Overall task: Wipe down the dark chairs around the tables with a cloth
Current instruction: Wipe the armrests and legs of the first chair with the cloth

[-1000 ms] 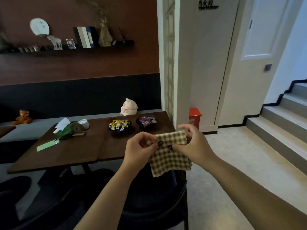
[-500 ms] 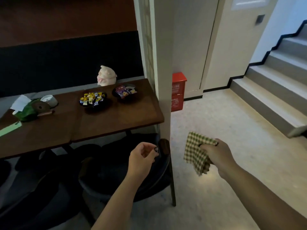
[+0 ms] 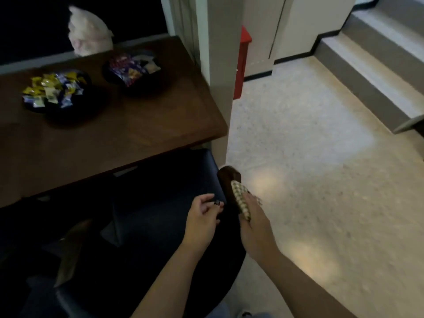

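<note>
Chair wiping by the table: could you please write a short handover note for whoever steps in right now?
Right hand presses the checked cloth onto the brown armrest of the dark chair beside the pillar.
Left hand hovers over the seat, fingers loosely curled, holding nothing.
The chair is tucked partly under the wooden table.
Done: cloth is on the first armrest.
Left: the rest of that armrest, the seat and back, then the other dark chairs.

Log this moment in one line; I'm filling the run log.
step: wiping | right hand: presses cloth on chair armrest | left hand: loosely curled, holds nothing, over seat
</note>
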The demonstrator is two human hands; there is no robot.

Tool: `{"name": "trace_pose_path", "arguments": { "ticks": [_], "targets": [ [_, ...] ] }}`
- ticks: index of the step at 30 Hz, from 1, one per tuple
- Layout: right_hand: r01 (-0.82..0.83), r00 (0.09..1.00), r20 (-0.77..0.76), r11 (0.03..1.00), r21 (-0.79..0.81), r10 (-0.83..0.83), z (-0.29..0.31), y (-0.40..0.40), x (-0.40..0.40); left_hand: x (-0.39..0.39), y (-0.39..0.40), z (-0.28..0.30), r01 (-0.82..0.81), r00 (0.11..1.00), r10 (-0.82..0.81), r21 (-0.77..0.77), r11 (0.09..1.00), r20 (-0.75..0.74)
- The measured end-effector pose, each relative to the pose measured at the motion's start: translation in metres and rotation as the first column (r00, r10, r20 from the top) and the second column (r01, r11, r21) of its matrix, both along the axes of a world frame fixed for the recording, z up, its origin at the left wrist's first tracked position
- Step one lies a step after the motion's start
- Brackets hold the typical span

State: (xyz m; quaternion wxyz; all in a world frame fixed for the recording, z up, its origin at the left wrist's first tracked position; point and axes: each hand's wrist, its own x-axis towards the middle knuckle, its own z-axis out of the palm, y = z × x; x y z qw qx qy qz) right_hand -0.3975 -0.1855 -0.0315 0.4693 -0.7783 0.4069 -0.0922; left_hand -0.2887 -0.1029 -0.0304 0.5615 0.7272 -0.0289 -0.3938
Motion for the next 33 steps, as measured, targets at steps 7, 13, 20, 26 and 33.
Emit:
{"name": "trace_pose_path", "arguments": {
  "ticks": [7,13,20,26,33],
  "targets": [
    [-0.361,0.918,-0.269,0.895,-0.261,0.291,-0.021,0.001,-0.002,0.000,-0.030,-0.056,-0.087,0.950,0.086,0.011,0.996,-0.299],
    [-0.544,0.805,-0.435,0.794,-0.271,0.403,-0.025,-0.022,0.010,-0.001,-0.062,-0.082,-0.202,0.874,0.145,-0.076,0.976,-0.463],
    [-0.520,0.835,-0.341,0.821,-0.234,0.432,-0.029,-0.051,0.020,0.010,-0.086,-0.094,-0.103,0.896,0.032,-0.137,0.985,-0.443],
    [-0.560,0.822,-0.262,0.800,-0.213,0.506,-0.034,-0.066,0.023,0.012,-0.084,-0.101,-0.009,0.922,-0.056,-0.167,0.986,-0.383],
    [-0.623,0.776,-0.278,0.758,-0.195,0.566,-0.055,-0.091,0.069,0.011,-0.082,-0.101,0.050,0.948,-0.111,-0.207,0.977,-0.297]
  ]
}}
